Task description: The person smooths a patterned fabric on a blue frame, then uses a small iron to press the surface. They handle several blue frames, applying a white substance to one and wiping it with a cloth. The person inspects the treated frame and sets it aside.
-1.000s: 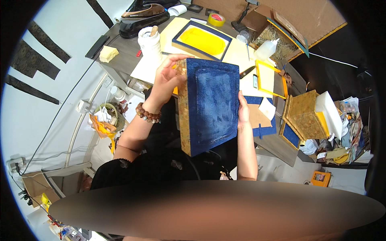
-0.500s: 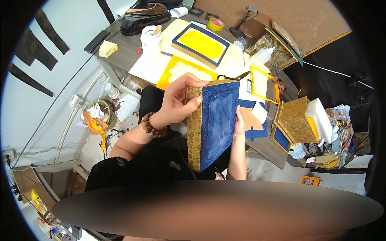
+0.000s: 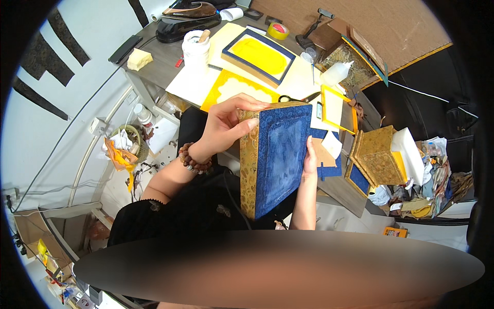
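Observation:
A fabric-covered box (image 3: 282, 157) stands upright between my two hands, tilted, its blue face with a framed inner panel turned to the right. Gold patterned cloth covers its narrow side and top edge. My left hand (image 3: 226, 126), with a beaded bracelet (image 3: 193, 158) at the wrist, grips the upper left corner: the thumb presses on the gold side and the fingers reach over the top. Along the right edge of the box, my right hand (image 3: 310, 159) steadies it with the thumb upright; its other fingers are hidden behind the box.
On the desk beyond lie a blue-rimmed tray with a yellow inside (image 3: 263, 55), a yellow sheet with white paste (image 3: 239, 88), scissors (image 3: 301, 99), a white jar (image 3: 195, 51), an iron (image 3: 188, 20) and a squeeze bottle (image 3: 335, 73). Gold-covered boxes (image 3: 378, 157) stand at the right edge.
The box has turned slightly, so its blue face shows a little wider. My right hand has shifted slightly right with its edge; my left hand keeps its grip.

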`<state>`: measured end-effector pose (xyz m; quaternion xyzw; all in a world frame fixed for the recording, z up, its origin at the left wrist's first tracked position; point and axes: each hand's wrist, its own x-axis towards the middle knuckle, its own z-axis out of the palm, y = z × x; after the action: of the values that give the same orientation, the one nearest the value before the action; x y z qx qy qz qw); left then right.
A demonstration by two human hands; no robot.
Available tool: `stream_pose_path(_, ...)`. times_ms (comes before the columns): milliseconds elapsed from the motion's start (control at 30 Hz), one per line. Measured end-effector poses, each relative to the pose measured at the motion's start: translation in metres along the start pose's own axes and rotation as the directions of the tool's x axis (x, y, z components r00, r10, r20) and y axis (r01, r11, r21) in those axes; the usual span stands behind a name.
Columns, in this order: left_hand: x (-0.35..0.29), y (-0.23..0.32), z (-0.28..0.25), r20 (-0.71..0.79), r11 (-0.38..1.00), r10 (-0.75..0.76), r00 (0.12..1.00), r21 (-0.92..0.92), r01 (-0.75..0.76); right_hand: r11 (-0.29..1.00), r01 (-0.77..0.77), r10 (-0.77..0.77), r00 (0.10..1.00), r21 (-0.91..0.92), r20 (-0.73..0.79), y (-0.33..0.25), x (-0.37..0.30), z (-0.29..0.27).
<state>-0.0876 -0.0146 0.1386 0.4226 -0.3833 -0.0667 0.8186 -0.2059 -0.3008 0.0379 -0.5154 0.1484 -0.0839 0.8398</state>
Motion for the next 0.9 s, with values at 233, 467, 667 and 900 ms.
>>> stream_pose_path(233,-0.002,0.009,0.003,0.010,0.997,0.046,0.999,0.056,-0.046,0.997,0.015,-0.019,0.998,-0.078,-0.054,-0.007,-0.011,0.006)
stream_pose_path(467,0.000,0.011,0.006,0.003,0.996,0.086,0.996,0.030,-0.086,0.992,0.042,-0.048,0.998,-0.116,-0.048,-0.015,-0.011,0.005)
stream_pose_path(667,-0.004,0.003,0.007,-0.074,0.993,0.115,0.991,0.033,-0.113,0.979,0.089,-0.099,0.994,-0.182,-0.042,-0.014,-0.012,0.003)
stream_pose_path(900,0.001,0.006,0.001,-0.069,0.997,-0.010,0.998,-0.077,0.005,0.964,0.124,-0.143,0.988,-0.235,-0.062,-0.022,-0.014,0.002)
